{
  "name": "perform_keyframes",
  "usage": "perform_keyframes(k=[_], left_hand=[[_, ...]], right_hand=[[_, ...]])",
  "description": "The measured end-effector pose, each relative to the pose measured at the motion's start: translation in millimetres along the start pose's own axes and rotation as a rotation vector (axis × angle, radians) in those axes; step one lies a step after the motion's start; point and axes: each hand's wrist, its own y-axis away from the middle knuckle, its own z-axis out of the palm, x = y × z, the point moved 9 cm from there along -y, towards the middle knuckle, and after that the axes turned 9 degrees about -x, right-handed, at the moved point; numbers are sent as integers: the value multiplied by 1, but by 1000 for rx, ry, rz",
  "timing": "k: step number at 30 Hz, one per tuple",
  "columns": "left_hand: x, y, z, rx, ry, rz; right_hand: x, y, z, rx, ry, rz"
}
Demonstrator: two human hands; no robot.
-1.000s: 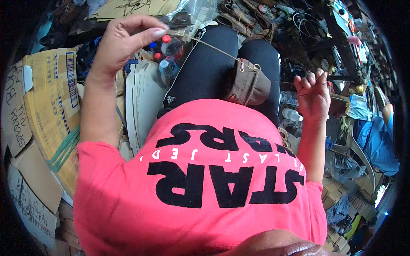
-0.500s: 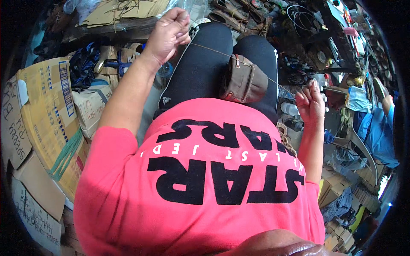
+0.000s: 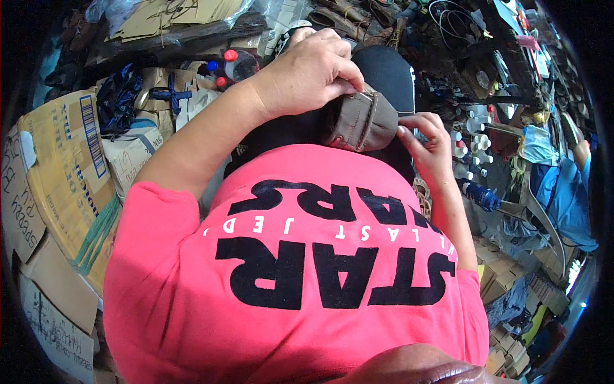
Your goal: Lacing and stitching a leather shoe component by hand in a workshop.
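A brown leather shoe [image 3: 363, 121] with a stitched seam lies between my thighs, against the front of my pink shirt. My left hand [image 3: 316, 72] reaches over it from the far left, thumb and fingers pinched at its far stitched edge. Whatever sits between those fingertips is too small to make out. On the near right side my right hand [image 3: 430, 142] is closed, thumb and forefinger pinched close beside the shoe. A short bit of thin thread shows faintly at its fingertips. Part of the shoe's left side is shaded under my left hand.
Cardboard boxes [image 3: 64, 173] stand along the left. Brown card sheets [image 3: 182, 19] lie on a plastic-wrapped stack at the far left. Several small bottles [image 3: 476, 144] stand to the right, near a blue cloth [image 3: 563, 205]. Brown shoe pieces [image 3: 358, 22] are piled beyond my knees.
Both hands have come in from wide apart to the shoe. The thread stretched taut between them no longer shows as a line. The left arm has swung right across my thigh.
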Motion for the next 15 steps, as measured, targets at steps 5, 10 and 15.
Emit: perform_keyframes(k=[5, 10, 15], left_hand=[[5, -5, 1, -9, -30, 22], [8, -9, 0, -51, -72, 32], [15, -15, -5, -115, -150, 55]], right_hand=[[-3, -10, 13, -24, -31, -48], [-1, -14, 12, -28, -59, -51], [-12, -17, 8, -22, -59, -83]])
